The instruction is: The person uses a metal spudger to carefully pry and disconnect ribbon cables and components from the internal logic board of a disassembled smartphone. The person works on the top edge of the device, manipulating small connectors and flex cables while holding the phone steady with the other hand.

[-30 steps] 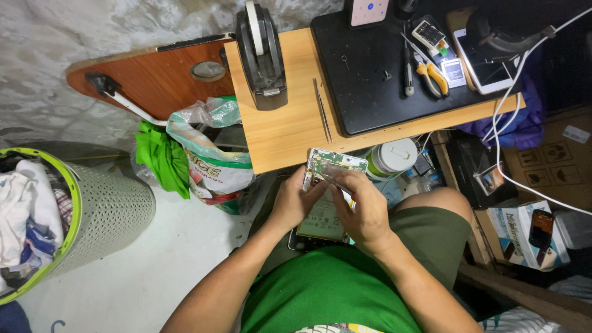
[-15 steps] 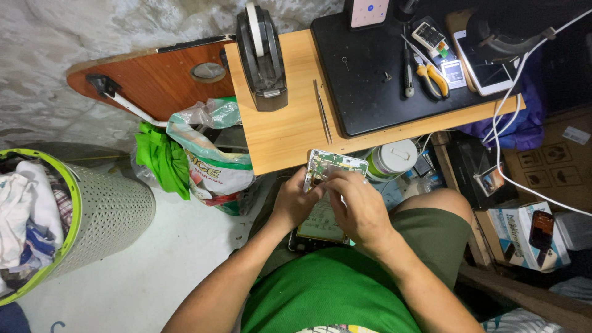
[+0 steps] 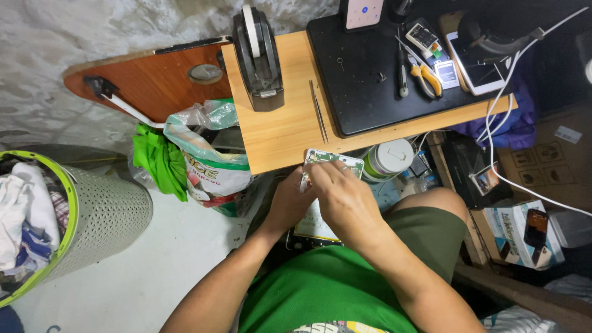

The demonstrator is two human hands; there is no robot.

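Note:
An opened phone (image 3: pixel 336 161) with its green circuit board exposed rests over my lap, just below the front edge of the wooden table (image 3: pixel 277 135). My left hand (image 3: pixel 290 200) grips its left side from underneath. My right hand (image 3: pixel 345 197) lies across its top with fingers curled over the board; whether it pinches a small part or tool is hidden. Most of the phone is covered by both hands.
On the table stand a tape dispenser (image 3: pixel 258 58), tweezers (image 3: pixel 318 111) and a black mat (image 3: pixel 394 68) with pliers (image 3: pixel 425 77), a screwdriver and phones. A white jar (image 3: pixel 390 157) sits under the table edge. A plastic bag (image 3: pixel 206 160) and laundry basket (image 3: pixel 74 216) stand at left.
My hands shifted slightly on the phone, the right hand sliding a little further over the board. Nothing else moved.

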